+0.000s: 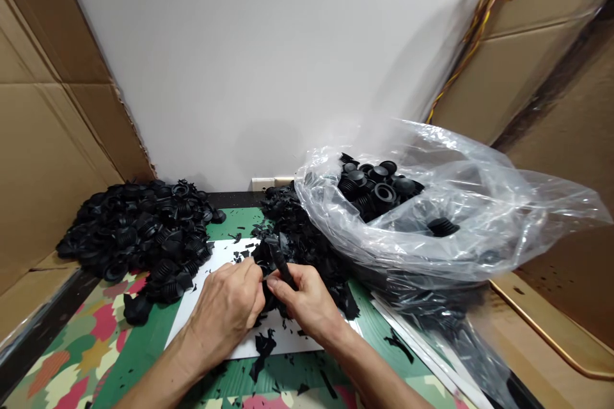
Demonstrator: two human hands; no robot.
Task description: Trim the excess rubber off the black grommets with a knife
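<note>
My right hand (309,300) is closed around a slim black tool (284,266), which slants up and away. Its far end blends into the dark scraps behind, so I cannot tell its exact kind. My left hand (231,294) is curled shut close beside the right, knuckles up; what its fingers hold is hidden. Dark material shows between the two hands. Both are over a white sheet (192,313) strewn with black scraps (263,351).
At left lies a heap of ribbed black rubber parts (144,223). Black shavings (307,236) pile up behind my hands. An open clear plastic bag (480,243) at right holds ribbed black plugs (384,192). Cardboard walls (48,108) flank the green board (148,339).
</note>
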